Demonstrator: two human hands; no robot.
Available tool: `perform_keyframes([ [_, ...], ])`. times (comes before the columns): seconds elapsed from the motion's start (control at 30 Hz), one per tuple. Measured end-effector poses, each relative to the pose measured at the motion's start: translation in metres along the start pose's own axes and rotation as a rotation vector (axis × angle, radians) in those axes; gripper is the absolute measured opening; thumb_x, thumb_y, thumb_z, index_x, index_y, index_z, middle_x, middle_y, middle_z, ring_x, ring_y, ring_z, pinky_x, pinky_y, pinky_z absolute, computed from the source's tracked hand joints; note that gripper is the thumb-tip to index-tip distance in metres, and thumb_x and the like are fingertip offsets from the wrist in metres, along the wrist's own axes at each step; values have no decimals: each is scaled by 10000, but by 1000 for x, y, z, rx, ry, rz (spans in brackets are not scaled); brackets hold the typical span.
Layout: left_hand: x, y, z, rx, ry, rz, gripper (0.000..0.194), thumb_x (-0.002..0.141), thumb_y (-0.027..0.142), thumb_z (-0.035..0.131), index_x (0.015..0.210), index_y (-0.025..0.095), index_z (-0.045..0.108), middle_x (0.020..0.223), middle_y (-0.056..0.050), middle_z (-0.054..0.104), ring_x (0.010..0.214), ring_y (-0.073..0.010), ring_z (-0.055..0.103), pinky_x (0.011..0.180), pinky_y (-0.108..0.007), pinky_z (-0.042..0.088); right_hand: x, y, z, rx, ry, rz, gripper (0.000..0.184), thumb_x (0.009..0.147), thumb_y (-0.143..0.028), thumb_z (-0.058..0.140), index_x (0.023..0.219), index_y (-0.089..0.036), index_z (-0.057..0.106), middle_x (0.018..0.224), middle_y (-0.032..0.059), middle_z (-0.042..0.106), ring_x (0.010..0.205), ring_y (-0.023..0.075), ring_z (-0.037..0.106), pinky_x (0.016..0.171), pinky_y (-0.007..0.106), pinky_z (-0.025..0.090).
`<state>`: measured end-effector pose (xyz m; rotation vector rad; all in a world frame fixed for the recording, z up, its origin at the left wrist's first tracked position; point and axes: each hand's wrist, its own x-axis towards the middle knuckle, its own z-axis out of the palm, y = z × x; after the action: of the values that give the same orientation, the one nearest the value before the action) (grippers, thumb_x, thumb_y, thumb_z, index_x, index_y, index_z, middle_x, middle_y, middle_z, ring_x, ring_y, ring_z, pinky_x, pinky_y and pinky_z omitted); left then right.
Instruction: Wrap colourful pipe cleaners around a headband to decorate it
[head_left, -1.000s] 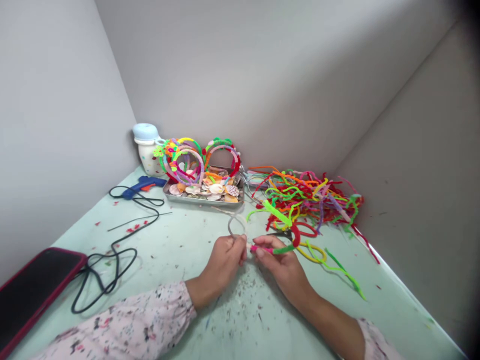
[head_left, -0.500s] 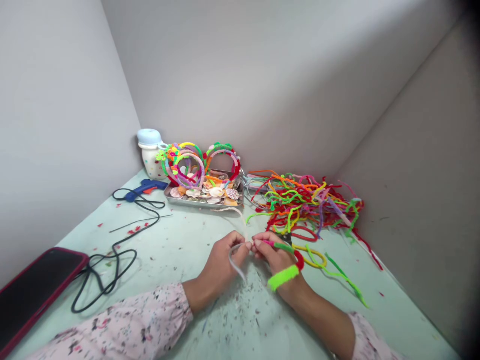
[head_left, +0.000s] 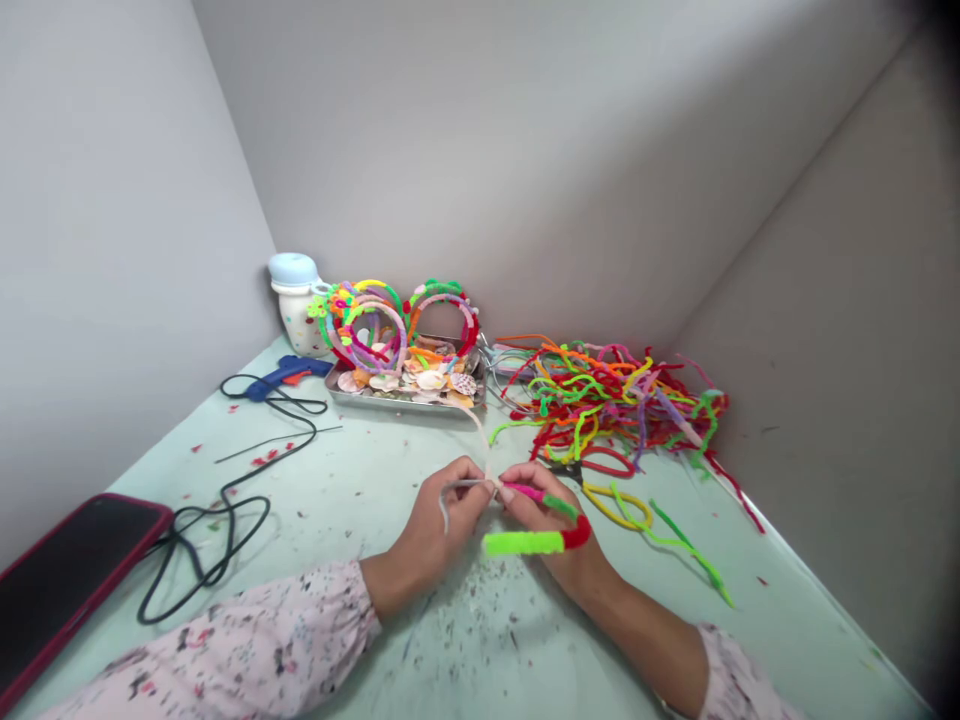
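My left hand [head_left: 442,525] grips a thin pale headband [head_left: 459,483], whose curved ends stick out to the left and up toward the tray. My right hand [head_left: 544,515] pinches a pink pipe cleaner [head_left: 525,492] against the band, close to my left fingers. That pipe cleaner continues into green and red lengths, with a fuzzy lime-green section [head_left: 523,543] and a red end [head_left: 577,535] hanging beside my right wrist. The two hands nearly touch.
Behind my hands lies a tangled pile of colourful pipe cleaners [head_left: 607,400]. A metal tray of seashells [head_left: 405,398] holds decorated headbands [head_left: 371,335]. On the left are a blue glue gun [head_left: 285,378], its black cord [head_left: 217,520], a phone [head_left: 75,580] and a white jar [head_left: 295,310].
The lime-green and red length has swung from a slant to lying nearly level across my right hand. The band's loop has moved, and its end now points left and down.
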<state>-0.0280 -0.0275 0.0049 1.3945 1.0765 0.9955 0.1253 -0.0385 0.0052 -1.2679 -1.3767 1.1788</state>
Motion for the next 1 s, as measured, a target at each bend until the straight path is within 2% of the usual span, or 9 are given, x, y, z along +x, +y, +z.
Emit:
perform_keyframes([
  [0.13,0,-1,0,53,4,37,220,838,351,504,721,165,491,560,51,415,522,-76,369,494,-189,289,2,6,0,-56,35,-5,203,790,-396,579,851,-202,580,698,-12,604,647,142,546,563,229,403],
  [0.27,1,-9,0,89,-19,97,160,828,317,514,771,168,510,580,48,441,528,-81,381,486,-188,295,5,11,0,-116,142,-60,198,778,-393,581,835,-204,581,671,-10,612,645,154,550,582,242,417],
  [0.33,3,-13,0,53,-24,102,139,822,309,523,824,170,521,607,43,467,541,-85,409,495,-188,320,6,10,-1,-106,185,-74,207,779,-404,574,837,-205,583,685,-3,628,668,165,569,615,254,434],
  [0.4,6,-15,0,-45,1,50,170,824,336,527,882,176,520,594,47,474,526,-87,424,494,-190,338,8,10,-2,-53,205,-55,219,775,-414,573,835,-204,581,717,11,649,695,177,591,652,271,450],
  [0.5,10,-12,-2,-170,55,-40,249,830,412,521,905,173,525,542,54,470,472,-81,410,472,-191,327,11,12,-4,25,191,-23,212,766,-408,580,817,-203,572,733,19,663,695,179,603,677,286,458],
  [0.6,11,-5,-5,-198,17,-32,313,835,460,505,848,152,557,553,31,505,488,-86,444,496,-201,352,12,15,-5,-16,170,-47,183,766,-384,584,802,-206,567,691,0,636,665,169,582,653,281,441],
  [0.7,12,1,-7,-164,-53,-43,305,805,438,551,772,135,563,549,18,519,488,-89,459,504,-211,367,9,14,-4,-110,153,-68,153,784,-359,568,805,-207,567,661,-17,593,633,157,538,607,265,409],
  [0.83,14,3,-8,-74,-90,-97,221,747,351,616,768,140,556,527,30,516,458,-88,464,466,-207,353,6,12,-5,-165,143,-98,130,801,-337,548,814,-209,565,680,-19,580,635,152,515,591,254,392],
  [1.0,17,-1,-9,-27,-125,-151,234,735,371,612,708,152,533,489,35,508,413,-81,438,419,-201,322,4,12,-3,-200,109,-109,116,804,-328,550,804,-213,565,654,-27,554,612,148,489,569,247,381],
])
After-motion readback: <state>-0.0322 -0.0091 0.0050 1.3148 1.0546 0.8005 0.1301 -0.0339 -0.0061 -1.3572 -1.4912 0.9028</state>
